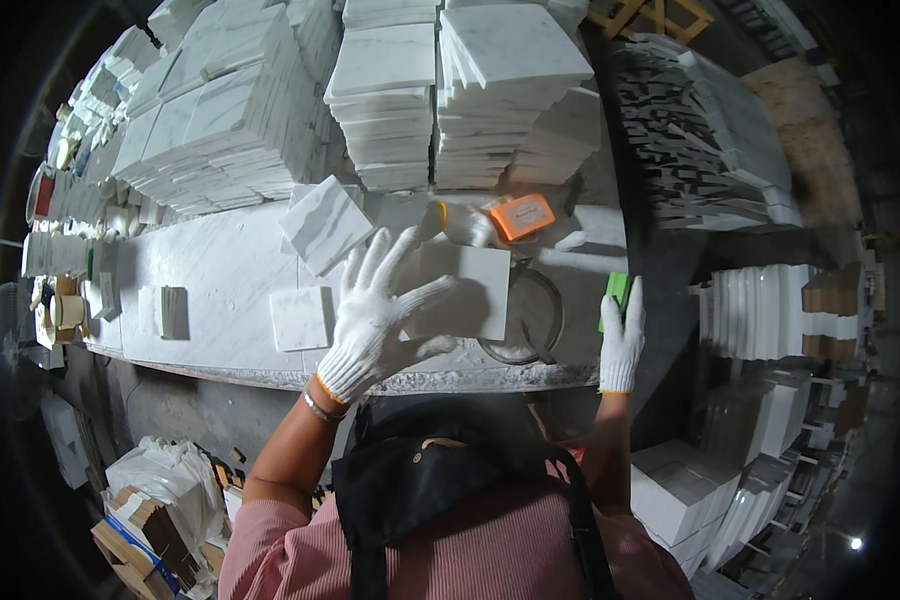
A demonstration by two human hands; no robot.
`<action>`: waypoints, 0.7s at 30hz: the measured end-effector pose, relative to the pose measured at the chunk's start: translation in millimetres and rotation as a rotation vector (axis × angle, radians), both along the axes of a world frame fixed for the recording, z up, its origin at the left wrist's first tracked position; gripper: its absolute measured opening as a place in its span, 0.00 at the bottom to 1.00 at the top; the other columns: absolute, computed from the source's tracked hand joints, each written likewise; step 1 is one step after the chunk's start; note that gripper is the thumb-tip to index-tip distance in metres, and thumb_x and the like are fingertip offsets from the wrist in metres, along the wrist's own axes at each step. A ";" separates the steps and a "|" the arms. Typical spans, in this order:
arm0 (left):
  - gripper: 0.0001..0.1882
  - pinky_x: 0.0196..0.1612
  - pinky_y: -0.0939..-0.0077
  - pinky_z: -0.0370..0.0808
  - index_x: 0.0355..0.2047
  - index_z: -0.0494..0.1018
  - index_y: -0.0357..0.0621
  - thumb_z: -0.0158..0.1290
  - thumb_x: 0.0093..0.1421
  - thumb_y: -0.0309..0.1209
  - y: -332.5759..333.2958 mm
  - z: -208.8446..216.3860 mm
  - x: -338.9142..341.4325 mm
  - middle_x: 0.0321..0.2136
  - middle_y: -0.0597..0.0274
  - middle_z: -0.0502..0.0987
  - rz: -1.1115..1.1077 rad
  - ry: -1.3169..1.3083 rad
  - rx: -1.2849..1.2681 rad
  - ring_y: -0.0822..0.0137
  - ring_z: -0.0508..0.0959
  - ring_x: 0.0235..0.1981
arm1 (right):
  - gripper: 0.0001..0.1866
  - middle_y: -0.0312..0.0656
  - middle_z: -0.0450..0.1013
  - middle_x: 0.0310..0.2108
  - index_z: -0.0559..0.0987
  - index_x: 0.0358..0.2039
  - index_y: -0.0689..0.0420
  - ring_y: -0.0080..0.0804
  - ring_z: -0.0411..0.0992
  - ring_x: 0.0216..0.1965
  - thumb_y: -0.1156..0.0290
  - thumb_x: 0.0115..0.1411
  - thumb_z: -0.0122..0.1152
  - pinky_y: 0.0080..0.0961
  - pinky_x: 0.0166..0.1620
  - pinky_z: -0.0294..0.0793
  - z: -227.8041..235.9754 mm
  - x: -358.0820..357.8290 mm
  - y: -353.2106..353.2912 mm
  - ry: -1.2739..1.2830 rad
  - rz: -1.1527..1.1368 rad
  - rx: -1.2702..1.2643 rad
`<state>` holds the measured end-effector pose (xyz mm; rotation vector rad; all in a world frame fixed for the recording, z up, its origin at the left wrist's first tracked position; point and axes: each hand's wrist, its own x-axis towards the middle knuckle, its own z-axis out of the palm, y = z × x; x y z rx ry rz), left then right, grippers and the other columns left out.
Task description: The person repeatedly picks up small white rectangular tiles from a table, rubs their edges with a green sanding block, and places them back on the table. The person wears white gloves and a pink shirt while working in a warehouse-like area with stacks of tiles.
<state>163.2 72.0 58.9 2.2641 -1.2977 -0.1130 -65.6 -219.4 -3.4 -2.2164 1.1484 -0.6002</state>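
Note:
My left hand (370, 315), in a white knit glove, is open with its fingers spread. Its fingertips reach over the left part of a square white marble tile (475, 288); whether they touch it I cannot tell. At the table's right edge my right hand (622, 350), also gloved, is closed round a small green block (618, 288). Left of my left hand lies a smaller white tile (298, 319). Beyond it a grey-veined tile (326, 226) lies at an angle. A dark round hoop (558, 310) rests right of the square tile.
An orange block (523, 217) and a crumpled white glove (467, 224) lie behind the square tile. Tall stacks of marble tiles (385, 110) line the table's back. More stacked slabs (755, 312) stand right of the table. Wrapped boxes (165, 490) stand at lower left.

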 end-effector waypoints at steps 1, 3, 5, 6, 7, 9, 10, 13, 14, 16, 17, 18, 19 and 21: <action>0.33 0.68 0.36 0.56 0.53 0.79 0.68 0.70 0.44 0.53 5.1 -1.1 -0.3 0.69 0.46 0.59 0.027 -0.028 -0.038 0.37 0.58 0.69 | 0.32 0.51 0.66 0.64 0.64 0.69 0.53 0.48 0.68 0.61 0.61 0.68 0.58 0.39 0.61 0.68 -10.1 -8.0 -9.7 0.165 0.013 -0.070; 0.31 0.67 0.38 0.57 0.51 0.80 0.65 0.71 0.44 0.48 16.7 -5.7 -0.6 0.68 0.45 0.61 0.061 0.005 -0.107 0.37 0.59 0.69 | 0.29 0.56 0.67 0.61 0.68 0.66 0.49 0.58 0.67 0.59 0.58 0.66 0.59 0.47 0.60 0.68 -31.8 -14.8 -21.9 0.350 0.057 -0.215; 0.29 0.66 0.44 0.62 0.49 0.80 0.57 0.72 0.43 0.38 29.7 -5.1 -6.0 0.64 0.45 0.67 0.125 -0.006 -0.161 0.39 0.64 0.66 | 0.28 0.56 0.68 0.61 0.70 0.65 0.49 0.57 0.68 0.59 0.57 0.66 0.60 0.46 0.60 0.68 -25.1 -9.9 -14.8 0.414 0.020 -0.387; 0.29 0.65 0.45 0.63 0.49 0.80 0.55 0.71 0.43 0.37 36.8 -6.9 -9.9 0.63 0.46 0.68 0.161 0.027 -0.199 0.40 0.66 0.65 | 0.27 0.56 0.68 0.61 0.72 0.64 0.49 0.57 0.68 0.59 0.56 0.65 0.60 0.46 0.60 0.68 -11.0 -0.5 -5.9 0.440 0.006 -0.473; 0.28 0.64 0.47 0.65 0.49 0.80 0.54 0.71 0.44 0.36 43.4 -12.4 -13.7 0.62 0.46 0.69 0.193 0.064 -0.245 0.41 0.67 0.64 | 0.24 0.55 0.70 0.60 0.76 0.60 0.51 0.56 0.68 0.59 0.57 0.65 0.61 0.46 0.59 0.69 6.4 7.3 3.2 0.331 0.024 -0.484; 0.26 0.56 0.56 0.73 0.50 0.79 0.49 0.69 0.49 0.30 51.2 -8.9 -21.3 0.55 0.48 0.76 0.268 0.137 -0.307 0.46 0.75 0.55 | 0.21 0.48 0.76 0.51 0.78 0.56 0.56 0.41 0.74 0.50 0.60 0.67 0.61 0.36 0.53 0.73 41.2 27.3 32.4 0.045 0.080 -0.138; 0.25 0.52 0.60 0.74 0.51 0.79 0.47 0.68 0.50 0.27 52.5 -7.5 -24.4 0.53 0.49 0.76 0.287 0.190 -0.312 0.49 0.77 0.54 | 0.20 0.44 0.78 0.47 0.78 0.56 0.57 0.33 0.75 0.45 0.61 0.67 0.61 0.31 0.48 0.75 56.5 36.7 46.9 -0.092 0.090 0.148; 0.23 0.44 0.71 0.77 0.53 0.78 0.41 0.63 0.56 0.21 61.9 -8.9 -31.9 0.46 0.52 0.79 0.364 0.347 -0.342 0.62 0.81 0.46 | 0.28 0.47 0.76 0.50 0.76 0.56 0.66 0.26 0.75 0.47 0.58 0.65 0.66 0.22 0.48 0.76 60.7 58.3 70.6 -0.044 0.193 0.634; 0.23 0.43 0.74 0.77 0.54 0.77 0.39 0.63 0.57 0.21 63.8 -12.9 -35.3 0.45 0.53 0.79 0.393 0.468 -0.381 0.65 0.82 0.44 | 0.29 0.48 0.76 0.49 0.75 0.56 0.67 0.25 0.75 0.46 0.57 0.64 0.68 0.21 0.45 0.77 54.0 65.9 77.5 -0.009 0.224 0.630; 0.23 0.45 0.76 0.77 0.55 0.77 0.39 0.62 0.58 0.22 70.9 -12.3 -40.4 0.44 0.55 0.79 0.439 0.636 -0.384 0.67 0.82 0.43 | 0.29 0.45 0.78 0.43 0.76 0.54 0.68 0.23 0.77 0.33 0.59 0.61 0.70 0.18 0.31 0.77 57.0 79.6 88.8 -0.017 0.288 0.796; 0.22 0.45 0.77 0.77 0.55 0.76 0.38 0.62 0.59 0.22 74.9 -13.2 -41.9 0.44 0.56 0.80 0.436 0.644 -0.376 0.68 0.82 0.43 | 0.26 0.40 0.78 0.38 0.76 0.53 0.67 0.18 0.74 0.28 0.61 0.62 0.68 0.14 0.27 0.71 61.8 85.1 91.9 -0.006 0.331 0.780; 0.22 0.45 0.77 0.77 0.55 0.76 0.38 0.61 0.60 0.22 79.0 -14.0 -42.2 0.43 0.56 0.80 0.432 0.652 -0.368 0.68 0.82 0.43 | 0.23 0.35 0.78 0.33 0.77 0.53 0.65 0.13 0.71 0.23 0.62 0.64 0.65 0.09 0.24 0.65 64.0 89.7 94.4 0.005 0.372 0.764; 0.21 0.46 0.78 0.77 0.56 0.76 0.38 0.60 0.61 0.23 82.6 -14.6 -42.0 0.43 0.56 0.80 0.427 0.661 -0.358 0.69 0.82 0.43 | 0.20 0.34 0.78 0.33 0.78 0.51 0.64 0.12 0.70 0.23 0.64 0.64 0.64 0.09 0.24 0.65 64.4 92.8 95.6 -0.014 0.354 0.787; 0.20 0.47 0.77 0.77 0.56 0.76 0.38 0.59 0.62 0.23 86.0 -13.7 -42.1 0.43 0.57 0.80 0.450 0.725 -0.356 0.70 0.82 0.43 | 0.14 0.33 0.77 0.32 0.79 0.46 0.63 0.11 0.69 0.23 0.67 0.65 0.62 0.09 0.23 0.63 66.0 92.5 97.9 -0.042 0.312 0.828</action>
